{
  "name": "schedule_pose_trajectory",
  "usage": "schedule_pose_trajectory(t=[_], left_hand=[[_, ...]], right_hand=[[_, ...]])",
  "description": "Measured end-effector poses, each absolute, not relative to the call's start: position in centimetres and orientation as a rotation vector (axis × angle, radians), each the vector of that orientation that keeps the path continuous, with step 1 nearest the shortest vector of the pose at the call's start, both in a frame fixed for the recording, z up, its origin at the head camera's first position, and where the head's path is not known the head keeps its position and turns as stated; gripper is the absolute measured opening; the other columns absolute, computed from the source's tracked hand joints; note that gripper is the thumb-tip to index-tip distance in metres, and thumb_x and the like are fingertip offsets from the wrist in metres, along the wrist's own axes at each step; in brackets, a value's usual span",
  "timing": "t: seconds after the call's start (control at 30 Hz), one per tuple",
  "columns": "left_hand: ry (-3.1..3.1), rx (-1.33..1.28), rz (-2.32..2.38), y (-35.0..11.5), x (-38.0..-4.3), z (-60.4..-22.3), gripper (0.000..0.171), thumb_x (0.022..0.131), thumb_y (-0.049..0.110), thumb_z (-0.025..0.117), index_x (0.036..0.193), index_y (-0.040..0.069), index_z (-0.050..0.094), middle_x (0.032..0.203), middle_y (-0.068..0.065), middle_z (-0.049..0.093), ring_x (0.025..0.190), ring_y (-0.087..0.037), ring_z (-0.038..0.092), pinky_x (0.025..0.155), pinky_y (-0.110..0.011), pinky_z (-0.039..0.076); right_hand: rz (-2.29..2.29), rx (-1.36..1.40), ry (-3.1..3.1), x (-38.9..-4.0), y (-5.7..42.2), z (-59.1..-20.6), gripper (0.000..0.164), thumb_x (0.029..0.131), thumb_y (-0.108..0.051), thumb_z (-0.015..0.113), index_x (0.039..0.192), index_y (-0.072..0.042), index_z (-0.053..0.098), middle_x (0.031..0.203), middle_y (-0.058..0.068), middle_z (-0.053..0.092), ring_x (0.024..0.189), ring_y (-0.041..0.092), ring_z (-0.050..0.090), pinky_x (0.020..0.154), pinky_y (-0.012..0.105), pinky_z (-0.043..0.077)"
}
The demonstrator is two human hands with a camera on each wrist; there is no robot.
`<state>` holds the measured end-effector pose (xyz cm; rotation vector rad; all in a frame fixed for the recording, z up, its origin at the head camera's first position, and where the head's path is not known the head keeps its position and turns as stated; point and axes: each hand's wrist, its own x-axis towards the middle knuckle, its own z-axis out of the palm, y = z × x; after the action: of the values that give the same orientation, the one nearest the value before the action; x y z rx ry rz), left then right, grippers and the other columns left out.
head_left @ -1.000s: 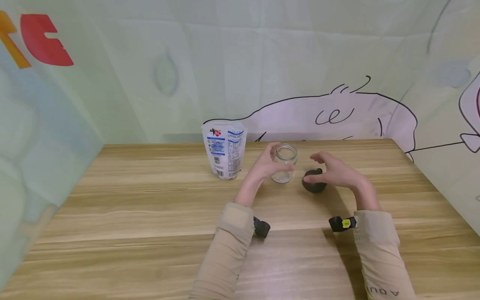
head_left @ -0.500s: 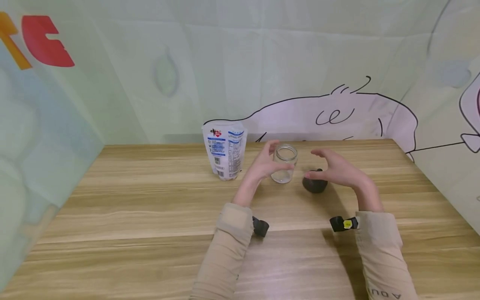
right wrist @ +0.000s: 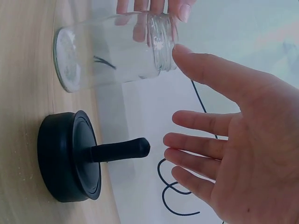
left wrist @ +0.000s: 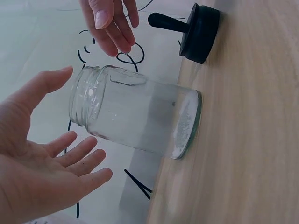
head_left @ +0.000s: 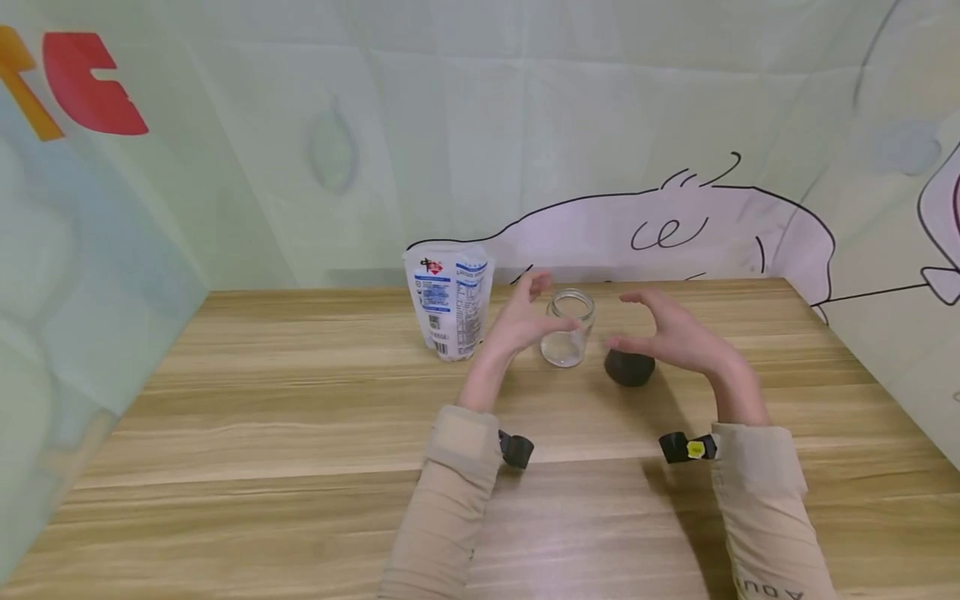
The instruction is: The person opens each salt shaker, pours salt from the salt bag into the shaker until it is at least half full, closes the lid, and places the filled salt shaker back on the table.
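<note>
A clear glass jar (head_left: 562,352) stands upright and lidless on the wooden table (head_left: 300,417). My left hand (head_left: 519,323) is spread beside its left side, fingers apart from the glass in the left wrist view. To the jar's right sits a black disc-shaped piece with an upright stem (right wrist: 65,154), perhaps a stopper or lid. My right hand (head_left: 682,335) hovers above and beside this piece, partly hiding it in the head view. In the right wrist view the fingers of that hand are loosely extended, touching neither the stem nor the jar.
A white printed pouch (head_left: 450,300) with blue bands stands upright left of the jar, near the back of the table. Behind the table hangs a cartoon-printed cloth backdrop (head_left: 450,150). Each wrist wears a black camera band (head_left: 686,447).
My left hand has drawn back leftward and up from the jar, its fingers more spread. My right hand has risen slightly off the black piece. The jar, black piece and pouch have stayed put.
</note>
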<state>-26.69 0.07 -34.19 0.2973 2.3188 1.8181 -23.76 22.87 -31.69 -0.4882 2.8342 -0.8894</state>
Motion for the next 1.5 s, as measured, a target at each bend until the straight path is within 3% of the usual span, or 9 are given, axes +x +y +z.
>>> schedule_pose_trajectory(t=[0.53, 1.5], left_hand=[[2.518, 0.401, 1.712, 0.0, -25.6, -32.7, 0.085, 0.078, 0.026, 0.078, 0.147, 0.015, 0.031, 0.151, -0.008, 0.038, 0.141, -0.027, 0.035, 0.116, -0.045, 0.03], [2.698, 0.47, 1.742, -0.4, -23.1, -28.4, 0.083, 0.08, 0.027, 0.078, 0.147, 0.019, 0.031, 0.152, -0.004, 0.035, 0.142, -0.021, 0.034, 0.116, -0.044, 0.031]], right_hand=[[-0.982, -0.537, 2.905, -23.4, 22.5, -31.0, 0.075, 0.084, -0.03, 0.074, 0.142, -0.001, 0.037, 0.152, 0.021, 0.032, 0.142, 0.04, 0.026, 0.113, 0.06, 0.023], [-1.067, -0.544, 3.003, -22.9, 20.9, -30.1, 0.068, 0.091, -0.033, 0.065, 0.145, -0.006, 0.035, 0.15, 0.017, 0.038, 0.141, 0.035, 0.032, 0.114, 0.057, 0.026]])
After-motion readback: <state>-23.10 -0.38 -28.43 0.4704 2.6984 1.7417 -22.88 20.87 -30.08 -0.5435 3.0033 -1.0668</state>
